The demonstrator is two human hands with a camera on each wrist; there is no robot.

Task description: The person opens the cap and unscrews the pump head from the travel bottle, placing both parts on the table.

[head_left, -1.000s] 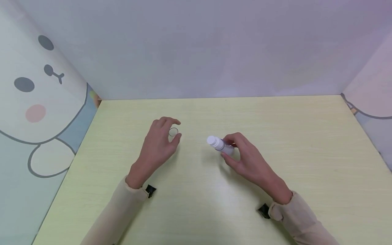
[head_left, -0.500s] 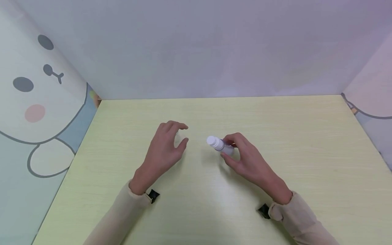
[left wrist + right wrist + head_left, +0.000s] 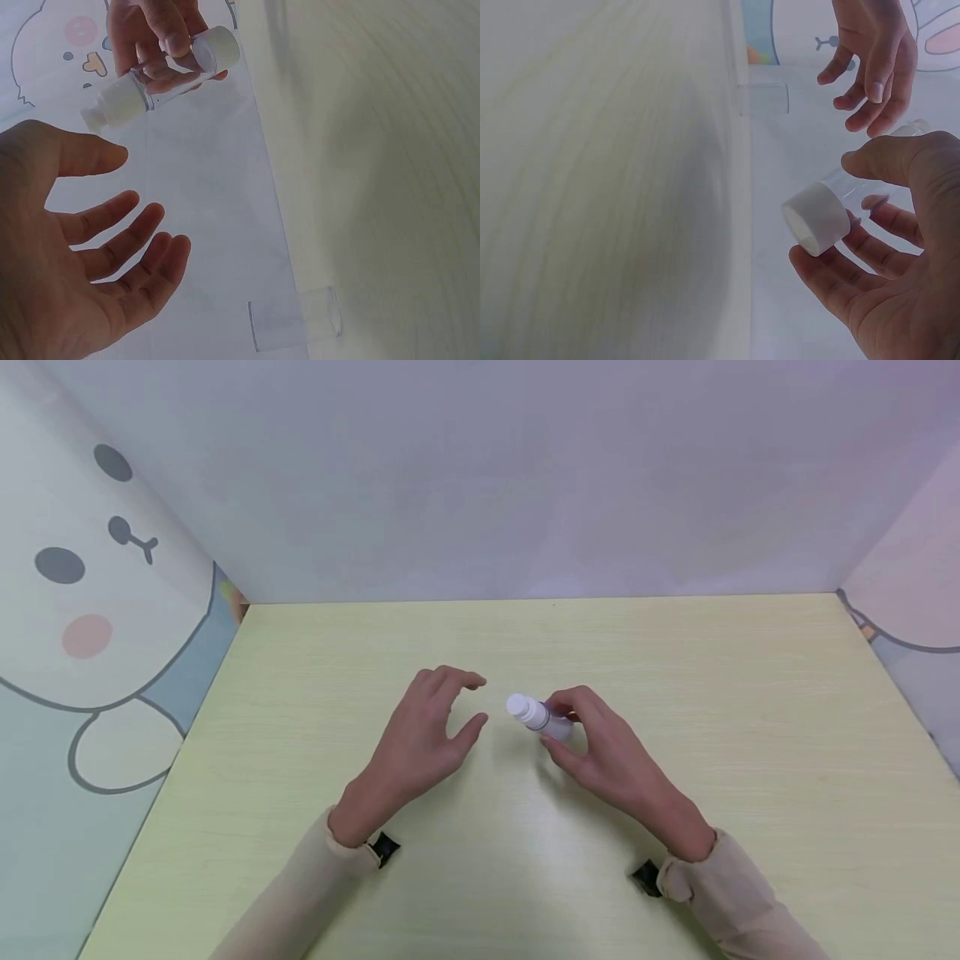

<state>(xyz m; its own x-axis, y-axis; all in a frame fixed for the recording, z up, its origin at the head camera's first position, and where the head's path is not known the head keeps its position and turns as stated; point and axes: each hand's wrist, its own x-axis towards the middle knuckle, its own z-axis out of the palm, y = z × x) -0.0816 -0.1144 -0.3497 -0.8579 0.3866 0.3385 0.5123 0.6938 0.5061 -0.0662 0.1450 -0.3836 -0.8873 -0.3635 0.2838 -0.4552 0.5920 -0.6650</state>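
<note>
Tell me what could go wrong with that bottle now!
The right hand holds the bottle tilted above the table, so it might slip and drop. The left hand is open close by, so it could bump the bottle's white top. And the clear tube-shaped piece is see-through, so a hand might knock it over without noticing.

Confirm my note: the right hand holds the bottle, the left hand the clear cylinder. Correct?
Not quite: the left hand holds nothing; the clear cylinder stands on the table, as the left wrist view shows. The right hand holds the bottle.
</note>
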